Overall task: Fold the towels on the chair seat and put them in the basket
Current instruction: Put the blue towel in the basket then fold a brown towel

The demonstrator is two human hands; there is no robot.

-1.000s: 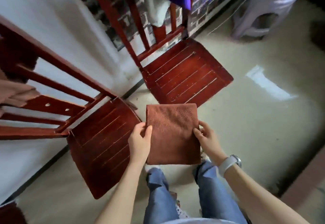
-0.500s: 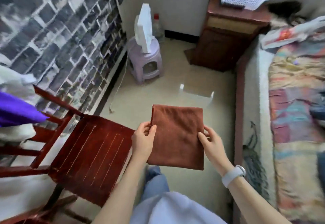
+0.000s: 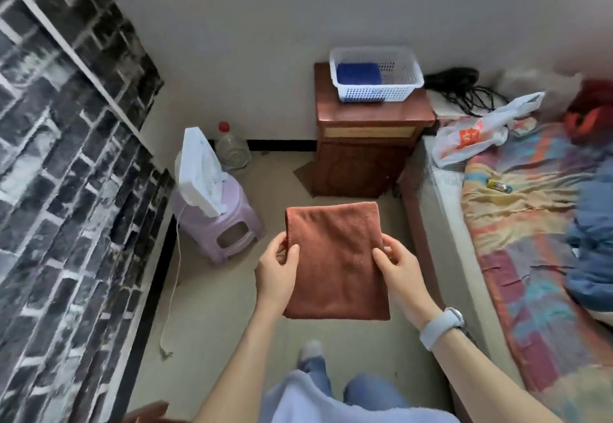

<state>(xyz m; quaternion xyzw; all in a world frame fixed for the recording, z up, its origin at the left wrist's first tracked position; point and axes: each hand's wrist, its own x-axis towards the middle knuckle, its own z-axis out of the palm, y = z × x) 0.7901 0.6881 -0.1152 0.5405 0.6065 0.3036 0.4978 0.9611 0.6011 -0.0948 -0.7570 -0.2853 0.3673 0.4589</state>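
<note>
1. Two hands carry one folded brown towel [image 3: 335, 256] flat between them, above the floor and in front of the person's legs.
2. Left of the left hand [image 3: 275, 268] stands a lilac stool [image 3: 215, 226] with a white fan [image 3: 200, 173] on it; a moment earlier red chairs filled that side, so the view has turned away from them.
3. That left hand pinches the towel's left edge, thumb on top, fingers under (likely to keep the layers from sliding apart).
4. Opposite, the right hand [image 3: 398, 265] grips the right edge the same way, which keeps the fold level.
5. Beyond both hands, well apart, the white basket [image 3: 378, 90] sits on a wooden cabinet [image 3: 371, 143], a blue towel [image 3: 358, 74] already inside; half a second ago it was only at the top edge of view.
6. Right of the right hand lies a bed [image 3: 530, 223].
</note>
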